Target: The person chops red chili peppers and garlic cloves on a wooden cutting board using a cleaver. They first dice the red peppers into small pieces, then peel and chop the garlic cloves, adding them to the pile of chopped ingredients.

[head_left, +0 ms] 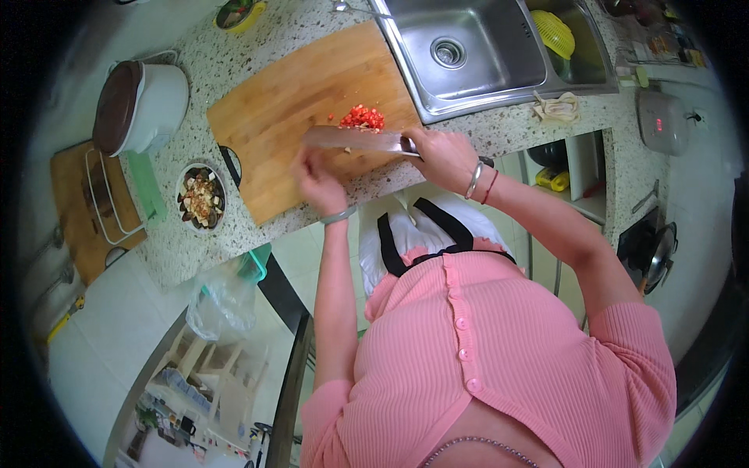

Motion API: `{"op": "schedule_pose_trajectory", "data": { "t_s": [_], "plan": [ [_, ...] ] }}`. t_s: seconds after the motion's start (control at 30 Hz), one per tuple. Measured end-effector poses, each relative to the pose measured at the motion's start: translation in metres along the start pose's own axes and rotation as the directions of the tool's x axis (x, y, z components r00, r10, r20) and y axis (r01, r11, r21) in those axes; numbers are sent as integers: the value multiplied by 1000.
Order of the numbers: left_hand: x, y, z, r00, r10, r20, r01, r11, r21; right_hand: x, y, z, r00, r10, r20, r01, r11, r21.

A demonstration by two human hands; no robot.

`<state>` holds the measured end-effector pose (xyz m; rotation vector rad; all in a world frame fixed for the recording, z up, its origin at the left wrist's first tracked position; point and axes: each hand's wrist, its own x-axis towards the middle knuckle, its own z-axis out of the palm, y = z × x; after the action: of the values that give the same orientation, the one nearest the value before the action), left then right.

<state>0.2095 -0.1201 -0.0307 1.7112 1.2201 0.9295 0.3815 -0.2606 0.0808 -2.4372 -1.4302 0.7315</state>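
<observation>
A speckled stone counter (546,125) bends across the top of the view, with a steel double sink (468,54) sunk into it on the person's right and a yellow strainer (552,33) lying in the far basin. To the left of the sink lies a large bamboo cutting board (289,109), set at a slant so that its near corner points toward the person. Further left stands a white rice cooker (144,105) with a dark lid, and just in front of it a small bowl (201,196) of mixed chopped food.

On the board, the broad cleaver (351,140) lies with its long axis nearly level across the picture, the blade running leftward from the handle. The right hand (441,156) is closed around that handle at the board's right edge (two bangles sit on the wrist). The left hand (316,175) is at the blade's near side, fingers curled and seemingly touching the flat or lower edge of the steel; whether it pinches anything beneath cannot be told, since it is blurred.

Smallest of all, a little heap of chopped red pieces (361,117) sits on the board just beyond the blade, on the far side from both hands and close to the sink's corner. The right hand is the nearer of the two to the heap; the blade lies between the heap and the left hand.
</observation>
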Motion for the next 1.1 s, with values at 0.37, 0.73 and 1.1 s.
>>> {"op": "schedule_pose_trajectory", "data": {
  "t_s": [0.37,0.73,1.1],
  "plan": [
    [-40,102,5,609,389,692,-617,780,104,-14,15,1,964,-211,-162,184,969,-167],
    [-19,78,25,561,371,740,-615,786,72,-14,33,-16,948,-289,-134,244,930,-275],
    [30,34,10,939,18,344,70,968,-242,-16,67,-31,985,15,-172,-27,997,-70]
  ]
}}
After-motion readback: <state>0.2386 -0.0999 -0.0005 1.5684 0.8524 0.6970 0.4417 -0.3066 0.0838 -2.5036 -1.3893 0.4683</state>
